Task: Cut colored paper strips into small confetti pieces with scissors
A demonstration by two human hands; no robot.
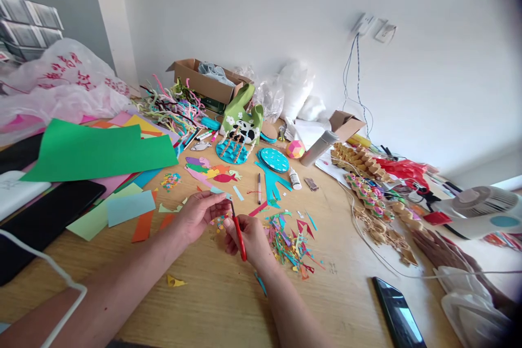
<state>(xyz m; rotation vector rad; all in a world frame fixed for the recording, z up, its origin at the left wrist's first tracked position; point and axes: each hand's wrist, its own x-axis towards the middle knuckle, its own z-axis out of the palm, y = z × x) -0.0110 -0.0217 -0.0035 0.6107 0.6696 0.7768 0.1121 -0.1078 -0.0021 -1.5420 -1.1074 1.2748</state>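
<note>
My left hand (200,215) pinches a small piece of light blue paper (216,191) between thumb and fingers. In my right hand (255,239) is a pair of red-handled scissors (240,240), with the dark blades pointing up beside the left fingertips. Whether the blades touch the paper is too small to tell. Beyond the hands lie colourful paper fish (225,178), a pen (259,188) and cut turquoise paper (271,182). A heap of paper scraps (287,244) is right of my right hand. Small round paper dots (170,181) lie farther left.
Green sheets (101,149) and a light blue sheet (130,207) lie at left by a black device (61,212). A phone (397,310) lies front right. Another person's hand (440,253) rests near a white fan (485,209). A cable crosses the table (338,293). Pipe cleaners (173,109) lie behind.
</note>
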